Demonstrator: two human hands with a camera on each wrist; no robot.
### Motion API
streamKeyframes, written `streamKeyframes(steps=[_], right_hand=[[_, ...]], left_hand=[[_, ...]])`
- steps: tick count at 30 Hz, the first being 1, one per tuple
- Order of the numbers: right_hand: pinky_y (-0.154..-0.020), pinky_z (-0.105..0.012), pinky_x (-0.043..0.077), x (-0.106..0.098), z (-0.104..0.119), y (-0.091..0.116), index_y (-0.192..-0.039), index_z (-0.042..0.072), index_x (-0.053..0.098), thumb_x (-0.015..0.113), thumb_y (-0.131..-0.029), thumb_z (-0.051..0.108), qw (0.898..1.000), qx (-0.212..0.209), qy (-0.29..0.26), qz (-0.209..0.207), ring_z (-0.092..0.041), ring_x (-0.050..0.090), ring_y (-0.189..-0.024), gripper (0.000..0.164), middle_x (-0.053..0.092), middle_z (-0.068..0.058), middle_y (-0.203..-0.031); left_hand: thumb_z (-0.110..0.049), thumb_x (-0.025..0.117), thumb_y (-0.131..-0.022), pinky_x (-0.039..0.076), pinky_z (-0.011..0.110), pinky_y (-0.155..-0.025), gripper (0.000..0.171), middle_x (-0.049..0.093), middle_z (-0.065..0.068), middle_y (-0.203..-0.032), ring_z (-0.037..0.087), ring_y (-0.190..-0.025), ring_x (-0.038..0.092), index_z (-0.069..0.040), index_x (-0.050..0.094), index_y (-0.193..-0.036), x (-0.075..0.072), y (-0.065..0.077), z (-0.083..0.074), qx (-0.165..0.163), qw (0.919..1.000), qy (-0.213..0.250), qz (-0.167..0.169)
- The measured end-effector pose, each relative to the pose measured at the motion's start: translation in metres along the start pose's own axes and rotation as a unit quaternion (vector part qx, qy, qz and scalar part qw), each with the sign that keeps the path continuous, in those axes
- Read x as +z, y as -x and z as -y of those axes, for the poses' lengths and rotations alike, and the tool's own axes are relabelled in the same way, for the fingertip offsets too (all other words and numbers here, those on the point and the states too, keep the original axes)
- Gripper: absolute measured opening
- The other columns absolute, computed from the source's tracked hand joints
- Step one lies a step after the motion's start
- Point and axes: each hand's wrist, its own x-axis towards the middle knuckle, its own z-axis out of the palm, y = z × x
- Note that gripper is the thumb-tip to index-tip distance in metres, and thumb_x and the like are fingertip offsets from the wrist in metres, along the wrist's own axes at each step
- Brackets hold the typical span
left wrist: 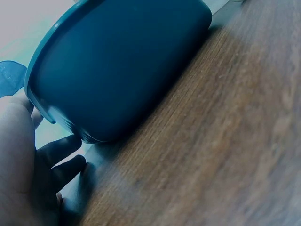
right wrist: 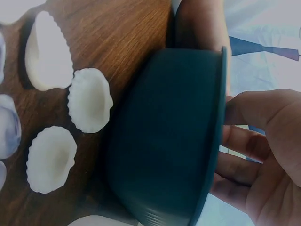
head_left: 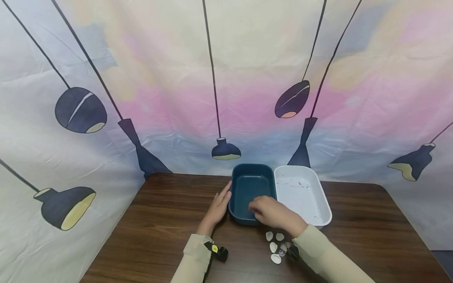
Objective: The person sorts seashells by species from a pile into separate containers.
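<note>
A dark teal basin stands on the table. My left hand is at its left side in the head view, fingers extended; in the left wrist view the fingers meet the outer wall near a corner. My right hand reaches over the near right rim, fingers pointing down into the basin. From the right wrist, the thumb and fingers stand apart behind the rim; the basin wall hides their tips, so anything held there is hidden. Several seashells, white and greyish, lie on the table below the right wrist.
A white basin with small dark specks inside stands against the teal one on its right. Both stand near the back edge of the brown wooden table. Behind hangs a cloth printed with lamps.
</note>
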Motion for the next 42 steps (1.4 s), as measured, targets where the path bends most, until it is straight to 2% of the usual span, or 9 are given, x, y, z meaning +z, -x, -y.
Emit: streamKeyframes(steps=[5, 9, 16, 28, 39, 42], right_hand=[[-0.071, -0.029, 0.058, 0.006, -0.003, -0.008, -0.095, 0.008, 0.079, 0.072, -0.094, 0.002, 1.0, -0.002, 0.002, 0.005, -0.009, 0.064, -0.077, 0.009, 0.074, 0.0, -0.087], [-0.07, -0.03, 0.058, 0.009, -0.006, -0.014, -0.091, 0.008, 0.078, 0.071, -0.093, 0.0, 1.0, -0.001, 0.0, 0.015, -0.009, 0.063, -0.074, 0.011, 0.074, 0.0, -0.085], [-0.078, -0.037, 0.062, 0.012, -0.011, -0.019, -0.096, 0.004, 0.079, 0.073, -0.091, -0.005, 0.998, 0.038, 0.026, 0.035, -0.021, 0.072, -0.085, 0.012, 0.077, -0.008, -0.092], [-0.08, -0.039, 0.062, 0.023, -0.015, -0.029, -0.098, 0.003, 0.08, 0.076, -0.094, 0.004, 0.996, 0.067, 0.024, 0.058, -0.023, 0.074, -0.087, 0.006, 0.078, -0.009, -0.094], [-0.095, -0.044, 0.059, 0.027, -0.019, -0.031, -0.113, 0.003, 0.079, 0.076, -0.097, 0.014, 0.989, 0.101, 0.029, 0.103, -0.026, 0.072, -0.104, 0.019, 0.077, -0.01, -0.109], [-0.096, -0.045, 0.058, 0.026, -0.019, -0.032, -0.115, 0.003, 0.078, 0.076, -0.096, 0.01, 0.987, 0.117, 0.024, 0.11, -0.026, 0.071, -0.105, 0.02, 0.076, -0.011, -0.112]], left_hand=[[-0.041, 0.032, -0.117, 0.002, 0.063, -0.128, 0.057, 0.032, 0.008, -0.171, 0.037, -0.156, 0.031, -0.017, 0.031, -0.168, 0.0, 0.001, -0.002, -0.004, 1.0, 0.003, -0.005], [-0.042, 0.033, -0.117, 0.002, 0.062, -0.128, 0.057, 0.033, 0.008, -0.171, 0.036, -0.157, 0.03, -0.017, 0.032, -0.168, 0.001, 0.002, -0.002, -0.007, 0.9999, 0.003, -0.007], [-0.043, 0.033, -0.116, 0.003, 0.062, -0.128, 0.058, 0.033, 0.008, -0.171, 0.036, -0.156, 0.03, -0.017, 0.032, -0.168, 0.001, 0.002, -0.002, -0.01, 0.9999, -0.003, -0.006], [-0.042, 0.033, -0.117, 0.003, 0.062, -0.128, 0.058, 0.032, 0.008, -0.171, 0.036, -0.157, 0.03, -0.016, 0.031, -0.168, 0.001, 0.002, -0.002, -0.005, 1.0, -0.004, -0.004], [-0.045, 0.033, -0.116, 0.002, 0.062, -0.128, 0.058, 0.032, 0.006, -0.171, 0.035, -0.157, 0.029, -0.019, 0.031, -0.168, 0.002, 0.001, 0.0, -0.015, 0.9999, -0.001, -0.005], [-0.045, 0.033, -0.116, 0.002, 0.062, -0.128, 0.058, 0.033, 0.006, -0.171, 0.035, -0.157, 0.029, -0.019, 0.032, -0.168, 0.002, 0.001, 0.0, -0.018, 0.9998, -0.002, -0.007]])
